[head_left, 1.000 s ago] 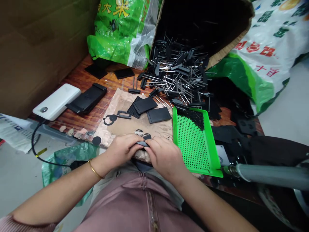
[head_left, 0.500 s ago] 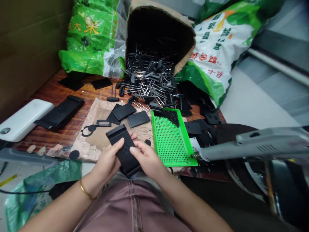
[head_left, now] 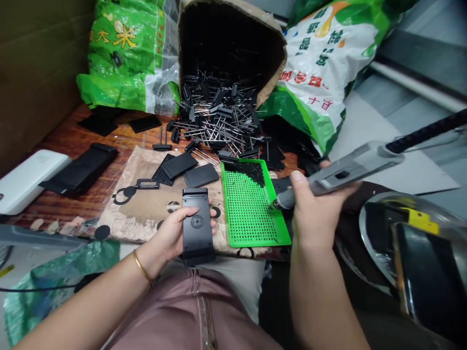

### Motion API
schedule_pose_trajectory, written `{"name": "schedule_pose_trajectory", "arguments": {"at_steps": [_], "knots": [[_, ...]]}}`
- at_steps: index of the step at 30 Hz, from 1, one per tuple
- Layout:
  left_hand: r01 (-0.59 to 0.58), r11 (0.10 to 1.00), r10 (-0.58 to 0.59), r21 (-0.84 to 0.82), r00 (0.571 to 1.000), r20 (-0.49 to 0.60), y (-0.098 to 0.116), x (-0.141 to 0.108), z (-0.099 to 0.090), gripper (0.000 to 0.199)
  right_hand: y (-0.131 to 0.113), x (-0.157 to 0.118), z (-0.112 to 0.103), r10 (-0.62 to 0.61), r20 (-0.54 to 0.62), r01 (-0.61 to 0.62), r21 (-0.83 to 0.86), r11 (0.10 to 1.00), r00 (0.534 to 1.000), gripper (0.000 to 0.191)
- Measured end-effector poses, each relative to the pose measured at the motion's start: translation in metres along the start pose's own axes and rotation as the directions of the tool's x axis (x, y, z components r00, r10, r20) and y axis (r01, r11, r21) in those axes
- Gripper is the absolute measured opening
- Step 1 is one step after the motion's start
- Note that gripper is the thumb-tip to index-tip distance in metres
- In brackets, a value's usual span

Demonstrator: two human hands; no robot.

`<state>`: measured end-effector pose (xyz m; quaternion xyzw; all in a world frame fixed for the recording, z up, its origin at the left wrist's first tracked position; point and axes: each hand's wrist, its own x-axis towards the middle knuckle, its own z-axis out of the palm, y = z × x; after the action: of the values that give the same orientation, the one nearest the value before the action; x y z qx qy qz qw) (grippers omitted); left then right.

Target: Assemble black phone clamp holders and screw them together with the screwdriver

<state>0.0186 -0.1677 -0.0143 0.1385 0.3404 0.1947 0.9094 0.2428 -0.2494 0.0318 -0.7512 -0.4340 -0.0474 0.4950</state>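
Observation:
My left hand (head_left: 177,232) is closed round a black plastic phone holder (head_left: 197,238), its thumb lying near a round dial on the face. My right hand (head_left: 315,209) grips a grey electric screwdriver (head_left: 346,170), whose tip points down-left over the right side of a green perforated tray (head_left: 251,233). Small black screws (head_left: 248,170) are heaped at the tray's far end. Left of the tray, flat black plates (head_left: 182,165) lie on a worn cardboard sheet (head_left: 138,214).
Behind, an overturned carton (head_left: 270,87) spills black parts with metal rods (head_left: 219,126). Green-and-white bags (head_left: 124,58) flank it. At left lie a white power bank (head_left: 32,180) and another black holder (head_left: 82,167). A phone (head_left: 430,277) sits at the far right.
My right hand has left the phone holder and taken hold of the screwdriver at right. The holder, now only in my left hand, has turned more upright with its dial in view.

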Motion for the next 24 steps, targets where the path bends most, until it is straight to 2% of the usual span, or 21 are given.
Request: {"name": "schedule_pose_trajectory", "arguments": {"at_steps": [3,6,8,10,12,14,16,20,24], "knots": [[0.008,0.999,-0.007,0.038,0.999,-0.041,0.000,0.001,0.002,0.038,0.002,0.005,0.002,0.186,-0.084,-0.158,0.265,0.951,0.979,0.081],[0.009,0.998,-0.005,0.057,0.997,-0.074,0.001,0.002,0.003,0.033,-0.007,0.003,-0.004,0.159,-0.009,-0.149,0.295,0.944,0.987,0.068],[0.024,0.997,-0.017,0.078,0.995,-0.095,0.001,0.004,0.004,0.032,-0.014,-0.002,-0.006,0.120,-0.001,-0.115,0.301,0.947,0.993,0.055],[0.041,0.996,-0.032,0.083,0.994,-0.108,0.000,0.006,0.005,0.032,-0.020,-0.007,-0.003,0.095,-0.025,-0.077,0.410,0.909,0.995,0.045],[0.054,0.996,-0.047,0.076,0.994,-0.094,0.000,0.007,0.006,0.033,-0.024,-0.011,0.005,0.099,-0.091,-0.032,0.555,0.831,0.991,0.039],[0.059,0.995,-0.054,0.076,0.996,-0.069,-0.002,0.009,0.005,0.033,-0.026,-0.014,0.015,0.126,-0.125,-0.014,0.657,0.754,0.984,0.039],[0.060,0.995,-0.055,0.078,0.997,-0.058,-0.003,0.010,0.005,0.032,-0.027,-0.016,0.026,0.127,-0.097,-0.021,0.708,0.706,0.987,0.045],[0.062,0.997,-0.058,0.045,0.995,-0.086,-0.005,0.011,0.005,0.030,-0.026,-0.016,0.045,0.042,-0.067,0.018,0.712,0.701,0.997,0.050],[0.043,0.998,-0.040,0.038,0.996,-0.077,-0.006,0.012,0.003,0.028,-0.024,-0.010,0.062,0.047,-0.036,-0.006,0.732,0.682,0.998,0.053]]}}
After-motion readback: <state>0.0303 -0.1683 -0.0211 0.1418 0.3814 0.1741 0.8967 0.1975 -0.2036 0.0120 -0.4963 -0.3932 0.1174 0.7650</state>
